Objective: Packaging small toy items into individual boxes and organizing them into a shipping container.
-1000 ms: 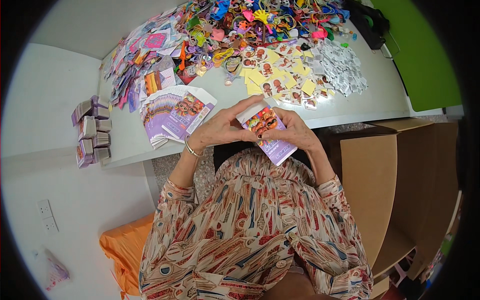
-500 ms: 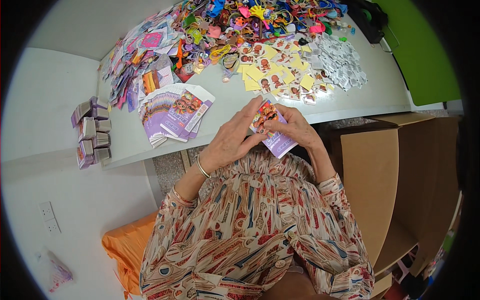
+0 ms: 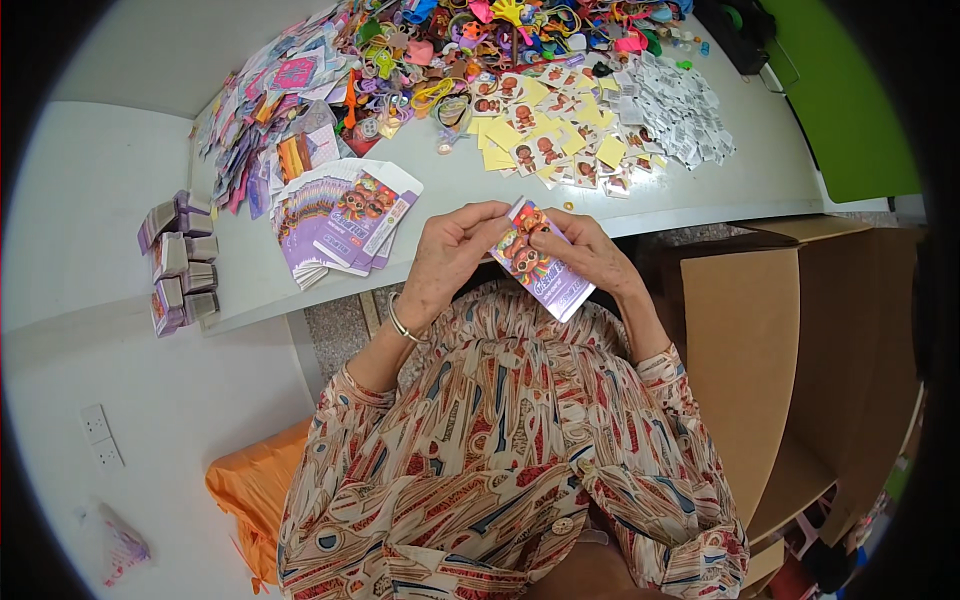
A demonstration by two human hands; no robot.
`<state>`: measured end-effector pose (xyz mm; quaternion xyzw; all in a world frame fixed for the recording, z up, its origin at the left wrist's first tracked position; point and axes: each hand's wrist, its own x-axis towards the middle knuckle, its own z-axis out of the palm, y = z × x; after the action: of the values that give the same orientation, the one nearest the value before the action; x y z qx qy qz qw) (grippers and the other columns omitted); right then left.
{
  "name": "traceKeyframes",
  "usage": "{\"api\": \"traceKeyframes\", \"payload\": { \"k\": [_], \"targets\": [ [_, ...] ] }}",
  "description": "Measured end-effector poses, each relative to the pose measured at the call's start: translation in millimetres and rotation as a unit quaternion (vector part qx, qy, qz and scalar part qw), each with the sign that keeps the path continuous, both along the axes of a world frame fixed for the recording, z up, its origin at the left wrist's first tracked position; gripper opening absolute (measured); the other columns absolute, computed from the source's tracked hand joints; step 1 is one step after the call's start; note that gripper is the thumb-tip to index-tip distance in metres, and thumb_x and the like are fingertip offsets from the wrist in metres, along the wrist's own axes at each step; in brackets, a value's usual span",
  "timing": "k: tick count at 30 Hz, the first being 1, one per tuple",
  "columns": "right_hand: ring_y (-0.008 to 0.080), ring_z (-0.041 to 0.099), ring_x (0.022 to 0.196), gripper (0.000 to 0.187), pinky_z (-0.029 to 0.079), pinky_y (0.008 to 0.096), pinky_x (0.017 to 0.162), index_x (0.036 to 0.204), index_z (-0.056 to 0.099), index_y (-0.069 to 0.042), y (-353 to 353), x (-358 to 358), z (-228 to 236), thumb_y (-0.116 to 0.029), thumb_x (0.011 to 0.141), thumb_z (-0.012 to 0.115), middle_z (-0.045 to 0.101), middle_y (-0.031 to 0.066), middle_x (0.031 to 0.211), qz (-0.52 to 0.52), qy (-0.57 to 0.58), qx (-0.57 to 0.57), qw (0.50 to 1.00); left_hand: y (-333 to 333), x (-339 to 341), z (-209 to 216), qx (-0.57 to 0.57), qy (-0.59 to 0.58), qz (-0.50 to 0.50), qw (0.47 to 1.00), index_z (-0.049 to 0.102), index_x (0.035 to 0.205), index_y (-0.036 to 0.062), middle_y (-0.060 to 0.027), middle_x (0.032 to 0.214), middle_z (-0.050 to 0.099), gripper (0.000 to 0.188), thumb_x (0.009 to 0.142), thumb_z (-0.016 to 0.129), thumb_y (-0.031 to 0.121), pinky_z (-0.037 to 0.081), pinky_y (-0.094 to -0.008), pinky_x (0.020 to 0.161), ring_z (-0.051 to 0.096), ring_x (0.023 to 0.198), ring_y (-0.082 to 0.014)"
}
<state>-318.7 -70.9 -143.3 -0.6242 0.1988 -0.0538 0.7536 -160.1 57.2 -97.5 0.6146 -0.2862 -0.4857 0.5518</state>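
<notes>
A small flat purple carton with cartoon figures on its front is tilted in front of my body, just off the table's near edge. My right hand grips it by its right side, with the thumb lying across the printed front. On the other side, my left hand has its fingers curled in, and their tips meet the carton's upper left edge. What those fingertips pinch there is partly hidden. To the left on the table lies a fanned stack of matching flat cartons.
Beyond my hands lie yellow-backed sticker cards, small white packets and a heap of colourful small toys. Leaflets pile up at the left. Filled purple boxes stand by the table's left edge. An open cardboard box is at my right.
My left hand has gone from flat, stretched fingers alongside the carton to curled fingers at its upper edge. More of the carton's front shows. The right hand keeps its grip.
</notes>
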Motion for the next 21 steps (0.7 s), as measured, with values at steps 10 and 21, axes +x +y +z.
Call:
{"api": "traceKeyframes", "payload": {
  "k": [10,21],
  "targets": [
    [0.0056,0.057,0.085,0.033,0.047,0.0231,0.076,0.117,0.06,-0.001,3.9,0.2,-6.4,-0.025,0.096,0.056,0.065,0.002,0.098,-0.006,-0.004,-0.001,1.0,7.1,-2.4,-5.1,-0.012,-0.304,-0.053,0.951,0.062,0.111,-0.0064,-0.0196,0.093,0.067,0.024,0.092,0.055,0.007,0.051,-0.0289,0.067,0.063,0.078,-0.0107],
    [0.008,0.056,0.078,0.038,0.047,0.0261,0.072,0.121,0.058,-0.002,7.6,-2.8,-1.1,-0.027,0.093,0.059,0.067,0.0068,0.089,0.017,0.008,-0.133,0.991,6.3,16.2,-11.1,0.018,-0.196,-0.077,0.977,0.064,0.097,-0.0046,-0.0096,0.076,0.068,0.018,0.09,0.059,0.011,0.049,-0.0253,0.063,0.062,0.071,-0.0067]
  ]
}}
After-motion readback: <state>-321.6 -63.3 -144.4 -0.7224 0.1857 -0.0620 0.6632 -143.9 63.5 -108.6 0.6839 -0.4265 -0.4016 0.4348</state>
